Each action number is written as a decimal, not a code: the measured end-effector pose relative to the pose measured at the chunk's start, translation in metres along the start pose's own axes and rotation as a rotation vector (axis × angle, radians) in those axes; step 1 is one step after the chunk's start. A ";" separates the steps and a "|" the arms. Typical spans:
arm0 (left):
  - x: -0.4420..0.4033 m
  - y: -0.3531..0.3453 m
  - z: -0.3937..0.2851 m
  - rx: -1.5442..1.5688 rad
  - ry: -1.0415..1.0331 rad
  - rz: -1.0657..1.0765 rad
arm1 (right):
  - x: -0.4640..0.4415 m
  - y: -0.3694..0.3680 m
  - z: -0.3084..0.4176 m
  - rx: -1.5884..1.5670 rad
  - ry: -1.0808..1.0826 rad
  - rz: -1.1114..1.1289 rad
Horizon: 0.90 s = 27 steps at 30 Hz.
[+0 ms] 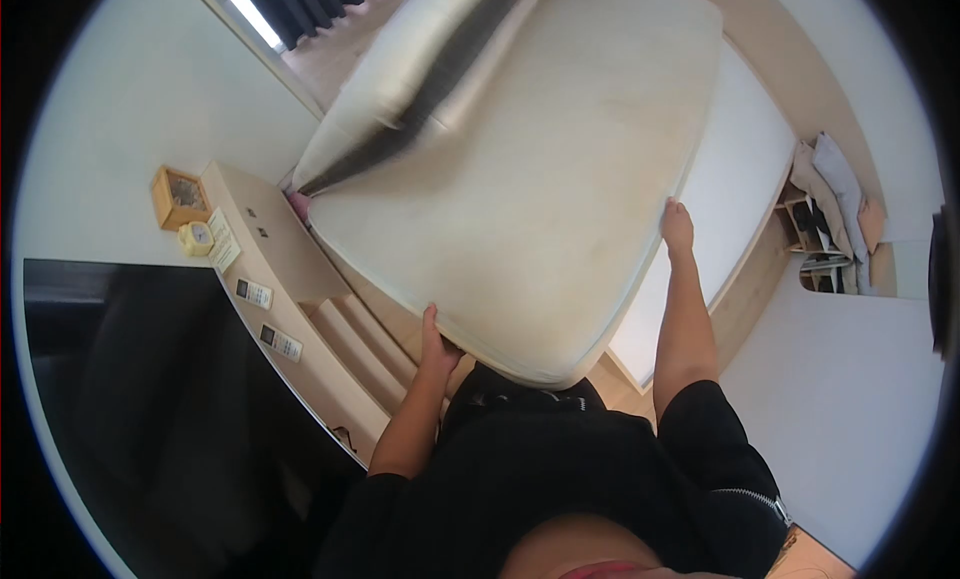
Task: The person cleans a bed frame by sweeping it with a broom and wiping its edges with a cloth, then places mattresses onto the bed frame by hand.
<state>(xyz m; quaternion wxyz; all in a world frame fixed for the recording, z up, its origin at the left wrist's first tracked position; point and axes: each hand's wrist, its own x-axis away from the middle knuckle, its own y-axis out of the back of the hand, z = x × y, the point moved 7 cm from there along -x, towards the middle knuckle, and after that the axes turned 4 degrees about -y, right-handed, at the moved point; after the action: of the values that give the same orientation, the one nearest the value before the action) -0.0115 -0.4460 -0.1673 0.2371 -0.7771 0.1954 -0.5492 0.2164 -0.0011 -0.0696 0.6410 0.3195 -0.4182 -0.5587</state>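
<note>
A large cream-white mattress [560,209] with faint stains fills the middle of the view, its near corner close to my body. My left hand [437,344] is closed on its left edge, thumb on top and fingers under it. On the right edge, my right hand [677,226] is closed with its fingers out of sight behind the rim. Across the far left part of the mattress lies a folded or raised pale section [400,69] with a dark grey band, blurred. A small pink patch [299,205] shows at its left corner; I cannot tell what it is.
A white bed base [735,159] with wooden sides stands at right. Left are a low cabinet [265,234], two remotes [254,293], a small yellow clock [196,239], a wooden box [181,197] and a large black screen [130,379]. Pillows [840,189] stand far right; dark curtains [305,9] hang behind.
</note>
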 end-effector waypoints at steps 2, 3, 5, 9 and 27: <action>0.005 -0.004 0.000 0.008 0.006 -0.001 | 0.001 0.005 0.006 0.038 0.015 0.012; 0.005 -0.003 0.001 0.000 0.013 0.005 | -0.002 0.006 0.004 0.036 0.006 0.003; -0.001 0.002 0.002 0.004 0.002 0.019 | -0.007 0.002 0.005 0.009 0.110 -0.024; -0.006 0.005 0.009 -0.028 0.032 0.044 | -0.013 -0.008 -0.018 -0.027 0.050 -0.045; 0.008 0.001 0.009 -0.083 0.040 -0.018 | 0.049 0.042 0.037 0.138 -0.174 0.203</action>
<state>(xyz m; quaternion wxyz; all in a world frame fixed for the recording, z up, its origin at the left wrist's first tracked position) 0.0000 -0.4502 -0.1643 0.1959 -0.7770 0.2157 -0.5580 0.2031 -0.0403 -0.0074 0.6319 0.2692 -0.5398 -0.4866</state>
